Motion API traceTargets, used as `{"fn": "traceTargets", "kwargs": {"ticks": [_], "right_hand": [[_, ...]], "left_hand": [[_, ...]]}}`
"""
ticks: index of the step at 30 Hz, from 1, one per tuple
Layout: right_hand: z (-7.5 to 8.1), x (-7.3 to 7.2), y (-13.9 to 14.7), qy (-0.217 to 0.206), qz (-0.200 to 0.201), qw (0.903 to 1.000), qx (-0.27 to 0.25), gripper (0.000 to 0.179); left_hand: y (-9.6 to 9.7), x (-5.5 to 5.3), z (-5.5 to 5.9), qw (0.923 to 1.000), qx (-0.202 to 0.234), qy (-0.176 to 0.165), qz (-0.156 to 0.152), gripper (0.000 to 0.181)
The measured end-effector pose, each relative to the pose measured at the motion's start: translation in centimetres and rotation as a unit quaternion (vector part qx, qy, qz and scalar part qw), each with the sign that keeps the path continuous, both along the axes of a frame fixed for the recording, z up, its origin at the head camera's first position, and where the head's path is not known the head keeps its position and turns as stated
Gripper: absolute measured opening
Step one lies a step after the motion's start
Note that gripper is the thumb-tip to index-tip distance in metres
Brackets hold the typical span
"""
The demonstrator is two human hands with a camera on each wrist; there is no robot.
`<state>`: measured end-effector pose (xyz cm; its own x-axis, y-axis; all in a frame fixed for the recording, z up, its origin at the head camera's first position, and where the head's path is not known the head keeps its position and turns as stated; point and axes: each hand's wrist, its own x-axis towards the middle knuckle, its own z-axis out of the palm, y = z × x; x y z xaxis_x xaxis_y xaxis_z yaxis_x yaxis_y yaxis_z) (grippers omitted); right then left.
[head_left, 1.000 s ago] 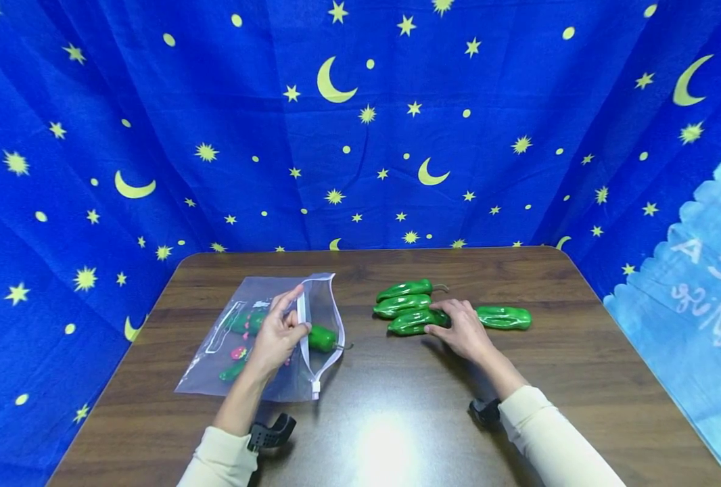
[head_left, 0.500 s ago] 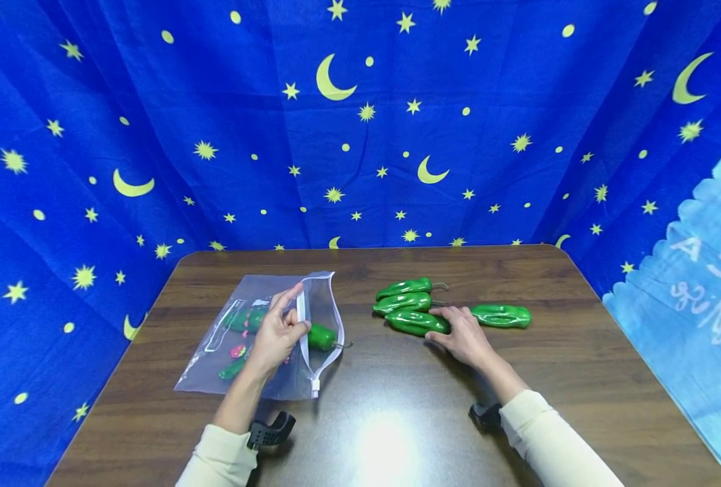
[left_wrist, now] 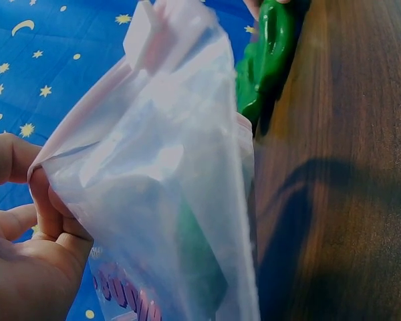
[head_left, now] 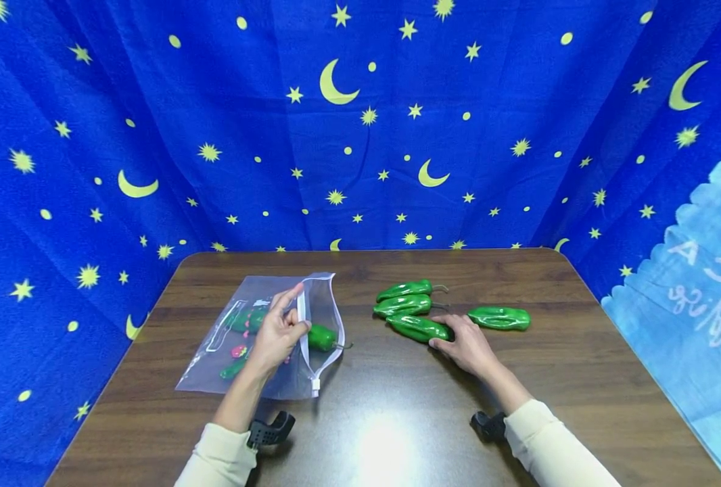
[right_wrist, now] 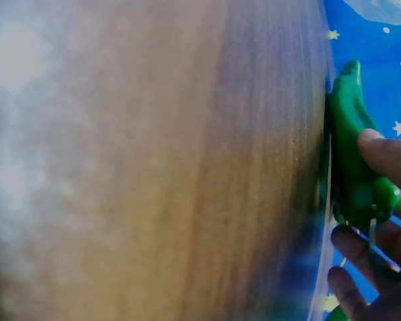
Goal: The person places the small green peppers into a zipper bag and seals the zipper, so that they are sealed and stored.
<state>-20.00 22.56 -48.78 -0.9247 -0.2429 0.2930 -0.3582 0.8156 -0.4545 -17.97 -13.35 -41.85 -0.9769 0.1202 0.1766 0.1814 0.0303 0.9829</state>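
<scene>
My left hand (head_left: 275,335) pinches the mouth edge of a clear zip bag (head_left: 214,358) and holds it raised, so the mouth gapes to the right. Inside lie green peppers, one (head_left: 321,337) with its stem poking out of the mouth. In the left wrist view, thumb and fingers (left_wrist: 50,210) grip the film. My right hand (head_left: 471,346) holds a green pepper (head_left: 418,328) by its stem end; in the right wrist view the thumb presses on this pepper (right_wrist: 357,160), with other fingers near its stem.
Behind the held pepper, two more green peppers (head_left: 403,306) lie side by side. Another pepper (head_left: 499,318) lies right of my right hand on the wooden table (head_left: 555,385). A blue star-patterned curtain (head_left: 245,135) stands behind. Dark straps (head_left: 488,426) sit at my wrists.
The held pepper has turned slightly and come a little away from its two neighbours, its stem end nearer to me. My right hand has shifted slightly right and nearer. The left hand stays put.
</scene>
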Motion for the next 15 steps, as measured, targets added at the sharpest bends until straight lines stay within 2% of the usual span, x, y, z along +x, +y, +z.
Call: {"fn": "traceTargets", "kwargs": {"ticks": [9, 15], "right_hand": [[0.7, 1.5, -0.8, 0.017, 0.013, 0.9980, -0.059, 0.043], [1.4, 2.6, -1.9, 0.013, 0.027, 0.9964, -0.079, 0.042]], "left_hand": [[0.3, -0.1, -0.2, 1.0000, -0.004, -0.006, 0.004, 0.072], [0.4, -0.1, -0.3, 1.0000, -0.005, -0.002, 0.008, 0.072]]}}
